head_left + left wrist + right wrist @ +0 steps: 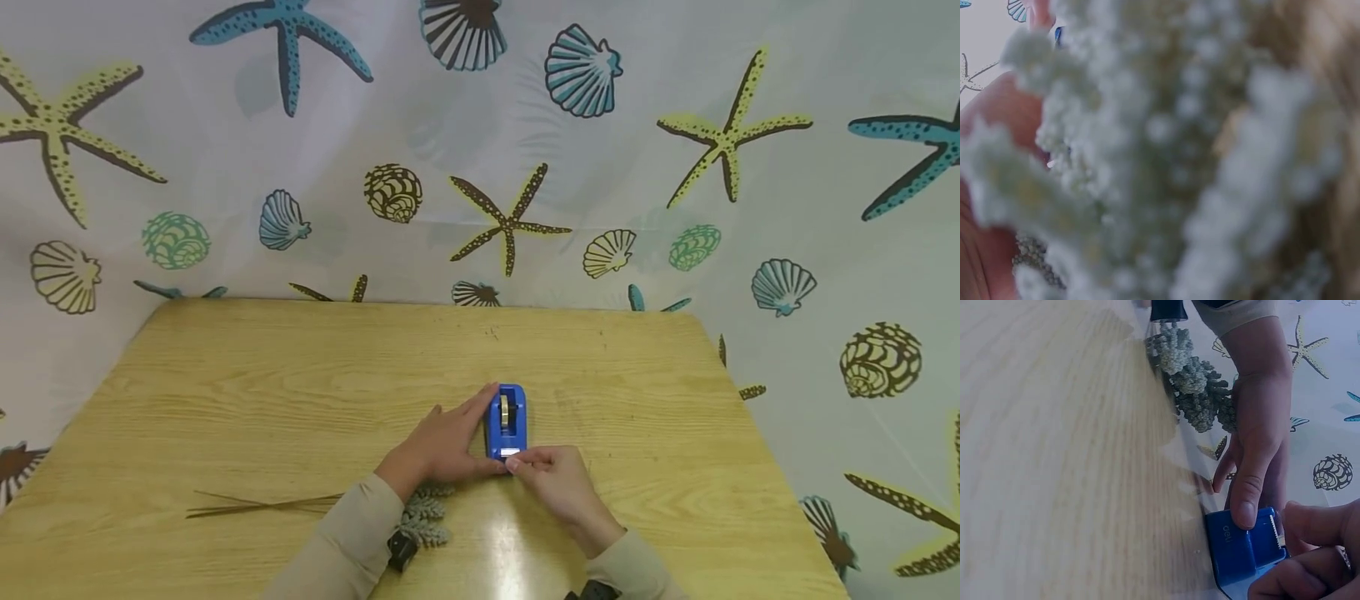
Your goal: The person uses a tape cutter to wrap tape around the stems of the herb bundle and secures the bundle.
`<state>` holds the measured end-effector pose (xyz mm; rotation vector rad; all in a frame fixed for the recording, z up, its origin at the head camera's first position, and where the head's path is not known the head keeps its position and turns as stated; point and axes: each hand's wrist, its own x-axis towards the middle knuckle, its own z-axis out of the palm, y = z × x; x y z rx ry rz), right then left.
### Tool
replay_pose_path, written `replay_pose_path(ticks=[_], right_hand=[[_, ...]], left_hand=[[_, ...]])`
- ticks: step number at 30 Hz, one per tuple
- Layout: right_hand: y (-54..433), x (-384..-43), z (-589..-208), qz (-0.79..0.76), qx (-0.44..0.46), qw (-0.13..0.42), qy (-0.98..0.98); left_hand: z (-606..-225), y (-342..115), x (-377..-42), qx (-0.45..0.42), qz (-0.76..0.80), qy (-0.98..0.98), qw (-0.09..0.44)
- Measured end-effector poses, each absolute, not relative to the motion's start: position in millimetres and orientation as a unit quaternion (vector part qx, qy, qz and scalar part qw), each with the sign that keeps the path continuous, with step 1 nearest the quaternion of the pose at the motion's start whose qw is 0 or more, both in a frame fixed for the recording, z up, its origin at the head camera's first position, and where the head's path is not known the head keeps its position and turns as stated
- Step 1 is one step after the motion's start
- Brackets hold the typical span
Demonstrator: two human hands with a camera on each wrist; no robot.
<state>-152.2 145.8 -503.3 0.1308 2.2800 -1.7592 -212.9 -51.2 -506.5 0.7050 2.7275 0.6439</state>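
- Your left hand [444, 446], fingers spread, grips the blue plastic tape dispenser [508, 441].
- Your right hand [561, 485] pinches translucent tape [1282, 540].
- Dispenser: between both hands.

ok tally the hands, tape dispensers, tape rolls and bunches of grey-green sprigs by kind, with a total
Hands: 2 (left hand, right hand)
Blue tape dispenser: 1
Tape roll: 1
Bunch of grey-green sprigs: 1
Total: 5
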Motion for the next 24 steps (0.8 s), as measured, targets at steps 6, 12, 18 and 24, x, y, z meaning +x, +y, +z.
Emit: replay_pose_path(ticks=[6, 12, 18, 24], right_hand=[[147, -151, -502, -0.607, 0.044, 0.145, 0.78], [148, -147, -501, -0.605, 0.064, 0.161, 0.777], [149, -142, -498, -0.605, 0.062, 0.168, 0.776], [150, -138, -497, -0.604, 0.061, 0.168, 0.776]], left_hand=[[-506, -51, -213, 0.237, 0.221, 0.937, 0.126], [-504, -51, -213, 0.236, 0.221, 0.937, 0.131], [-504, -51, -212, 0.234, 0.223, 0.937, 0.133], [-501, -50, -213, 0.231, 0.227, 0.935, 0.145]])
